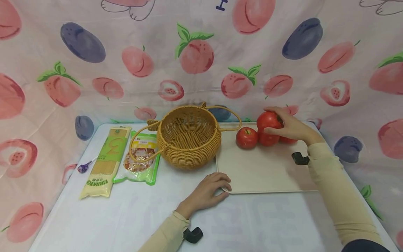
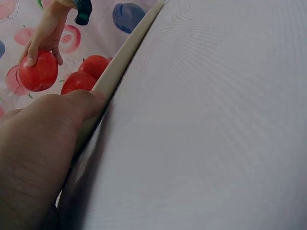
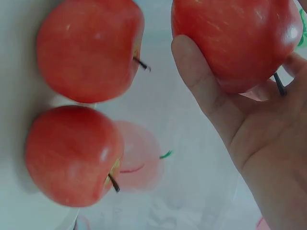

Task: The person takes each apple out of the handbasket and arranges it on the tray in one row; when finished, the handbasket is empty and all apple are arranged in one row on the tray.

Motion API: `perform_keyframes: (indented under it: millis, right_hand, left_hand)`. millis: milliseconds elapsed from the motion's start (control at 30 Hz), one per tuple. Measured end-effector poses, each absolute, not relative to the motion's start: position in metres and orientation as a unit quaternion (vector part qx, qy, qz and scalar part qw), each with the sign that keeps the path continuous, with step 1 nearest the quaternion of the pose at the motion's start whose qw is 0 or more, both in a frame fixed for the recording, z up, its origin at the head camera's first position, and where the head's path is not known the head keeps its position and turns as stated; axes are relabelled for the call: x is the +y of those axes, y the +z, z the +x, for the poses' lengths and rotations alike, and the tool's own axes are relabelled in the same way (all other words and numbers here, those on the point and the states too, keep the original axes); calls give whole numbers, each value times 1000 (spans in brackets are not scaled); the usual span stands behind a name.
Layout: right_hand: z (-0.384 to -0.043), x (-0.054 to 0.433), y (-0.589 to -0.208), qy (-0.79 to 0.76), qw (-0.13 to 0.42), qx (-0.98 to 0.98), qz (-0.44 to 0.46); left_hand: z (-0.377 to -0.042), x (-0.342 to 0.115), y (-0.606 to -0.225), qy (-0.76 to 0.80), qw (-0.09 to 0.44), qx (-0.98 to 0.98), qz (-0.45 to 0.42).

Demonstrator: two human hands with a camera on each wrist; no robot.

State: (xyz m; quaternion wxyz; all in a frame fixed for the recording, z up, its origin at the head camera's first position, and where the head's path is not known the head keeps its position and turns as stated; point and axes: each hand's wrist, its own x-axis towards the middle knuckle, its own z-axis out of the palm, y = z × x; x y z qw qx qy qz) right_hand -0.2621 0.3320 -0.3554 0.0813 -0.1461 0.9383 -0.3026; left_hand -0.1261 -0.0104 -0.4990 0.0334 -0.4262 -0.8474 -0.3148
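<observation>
My right hand (image 1: 291, 127) grips a red apple (image 1: 267, 120), raised above the back of a beige tray (image 1: 258, 171). In the right wrist view the thumb and fingers lie round this apple (image 3: 235, 40), its stem towards the palm. Below it on the tray are another apple (image 1: 268, 139), one to the left (image 1: 247, 138) and one partly hidden behind the hand (image 1: 288, 140). My left hand (image 1: 207, 190) holds the tray's front left corner, fingers bent over it. The left wrist view shows the thumb (image 2: 84, 103) against the tray rim.
Left of the tray stands a wicker basket (image 1: 189, 154) with its handles spread outwards. Further left lie a green and white food bag (image 1: 140, 162), a pack of noodles (image 1: 105, 161) and a purple lollipop (image 1: 83, 168). A fruit-print cloth (image 1: 195, 87) hangs behind.
</observation>
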Motion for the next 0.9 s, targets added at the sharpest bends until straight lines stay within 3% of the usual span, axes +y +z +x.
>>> perform_keyframes:
  millis: [500, 900]
  right_hand:
    - [-256, 362, -350, -313, 70, 942, -98]
    - [-255, 387, -355, -291, 41, 950, -108]
  left_hand:
    - [-126, -10, -497, -316, 36, -847, -427]
    - [-125, -10, -496, -315, 32, -850, -422]
